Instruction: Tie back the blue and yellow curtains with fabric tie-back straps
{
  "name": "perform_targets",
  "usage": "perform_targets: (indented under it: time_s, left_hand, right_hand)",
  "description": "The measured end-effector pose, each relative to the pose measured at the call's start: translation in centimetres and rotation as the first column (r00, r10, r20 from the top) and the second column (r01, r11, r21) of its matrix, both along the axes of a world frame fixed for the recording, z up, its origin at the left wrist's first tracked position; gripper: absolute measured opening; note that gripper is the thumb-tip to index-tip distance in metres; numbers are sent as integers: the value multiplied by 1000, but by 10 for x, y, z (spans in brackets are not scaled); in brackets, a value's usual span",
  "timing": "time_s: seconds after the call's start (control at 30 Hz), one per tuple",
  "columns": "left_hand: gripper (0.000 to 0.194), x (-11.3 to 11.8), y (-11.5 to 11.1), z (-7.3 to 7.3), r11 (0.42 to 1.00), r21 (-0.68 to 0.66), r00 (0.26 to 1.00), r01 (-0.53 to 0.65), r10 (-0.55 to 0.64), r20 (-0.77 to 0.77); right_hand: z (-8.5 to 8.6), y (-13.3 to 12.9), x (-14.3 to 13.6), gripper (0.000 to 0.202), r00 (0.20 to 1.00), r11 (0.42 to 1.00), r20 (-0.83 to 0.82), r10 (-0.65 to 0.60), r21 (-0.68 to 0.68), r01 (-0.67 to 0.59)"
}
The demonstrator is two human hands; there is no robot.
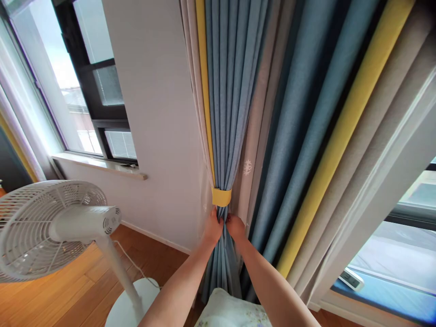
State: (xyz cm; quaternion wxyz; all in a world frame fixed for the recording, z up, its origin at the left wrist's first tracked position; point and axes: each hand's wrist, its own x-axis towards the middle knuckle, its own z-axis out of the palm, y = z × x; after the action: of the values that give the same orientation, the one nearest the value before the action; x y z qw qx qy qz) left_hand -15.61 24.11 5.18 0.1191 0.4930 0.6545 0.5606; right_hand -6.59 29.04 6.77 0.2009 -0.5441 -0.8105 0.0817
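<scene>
A blue curtain (226, 104) with a yellow stripe hangs in gathered folds, cinched by a yellow tieback band (221, 197). Just below the band, my left hand (214, 227) grips the folds from the left, its fingers closed on the fabric. On the other side my right hand (235, 227) pinches the same curtain, fingers curled inward and partly hidden. The two hands are close together, with the narrow bunch between them. Beneath them the cloth fans out toward the floor.
A white standing fan (83, 222) is at the left, its cord on the wooden floor (91, 272). A second blue, yellow and beige curtain (299, 136) hangs at the right. Windows are on both sides; a small white device (351, 279) lies on the right sill.
</scene>
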Motion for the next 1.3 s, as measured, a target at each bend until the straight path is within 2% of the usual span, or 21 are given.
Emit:
perform_targets:
  time_s: [0.13,0.2,0.3,0.37,0.47,0.57,0.63,0.77,0.83,0.9,0.93,0.97,1.0,1.03,1.07,1.1,1.17,1.23,1.3]
  left_hand:
    - [64,-12,-7,-5,991,66,992,120,-121,22]
    - [75,-24,-6,-3,985,139,990,102,-115,86]
    - [84,-51,3,17,977,205,963,66,-116,242]
    - [92,-71,10,36,963,222,943,154,-211,258]
    - [98,-92,16,62,926,141,903,350,-374,213]
    - [91,-99,18,77,815,98,798,571,-579,163]
    - [81,-95,20,81,759,115,740,641,-651,168]
    - [58,-81,26,79,748,158,717,645,-664,214]
    - [54,-74,26,76,754,178,721,632,-657,222]
    - [59,-66,20,73,824,183,802,537,-565,191]
    - [61,-62,14,70,885,196,878,423,-454,154]
    - [63,-57,7,67,937,231,950,261,-292,112]
    - [62,-51,-1,63,953,292,992,78,-103,69]
    - [58,-44,-10,59,924,371,995,-95,84,44]
    - [49,-35,-18,55,874,447,979,-190,201,24]
    - [39,-24,-24,50,846,501,974,-182,223,-23]
    - [22,2,-29,43,865,502,979,17,87,-183]
    - [18,31,-21,39,890,374,936,259,-136,-324]
    - [21,59,-1,37,894,253,902,370,-280,-330]
  right_hand:
    - [3,1,19,23,997,996,-2,73,-49,-73]
    - [1,-2,31,23,996,994,-24,85,-62,-86]
    - [3,-8,42,27,981,994,-167,96,-36,-104]
    - [13,-10,43,28,938,991,-321,128,5,-133]
    - [36,-5,33,34,871,979,-448,200,57,-195]
    - [61,2,16,54,833,963,-484,267,115,-242]
    - [74,4,5,63,824,948,-470,318,139,-287]
    - [86,3,-11,41,859,941,-385,338,108,-322]
    - [84,2,-13,35,866,946,-383,322,96,-309]
    - [75,1,-9,41,838,943,-434,330,115,-311]
    - [69,1,-4,45,813,943,-479,332,136,-305]
    - [61,0,3,48,777,944,-537,327,161,-287]
    - [51,-2,13,48,734,948,-601,317,182,-261]
    - [41,-4,25,46,684,953,-664,302,196,-231]
    - [30,-6,39,43,629,957,-722,288,206,-202]
    - [20,-9,54,40,585,961,-762,277,210,-182]
    - [1,-15,85,35,541,974,-810,225,193,-116]
    - [-10,-21,116,34,543,984,-823,167,175,-38]
    - [-14,-24,143,35,557,983,-819,135,183,31]
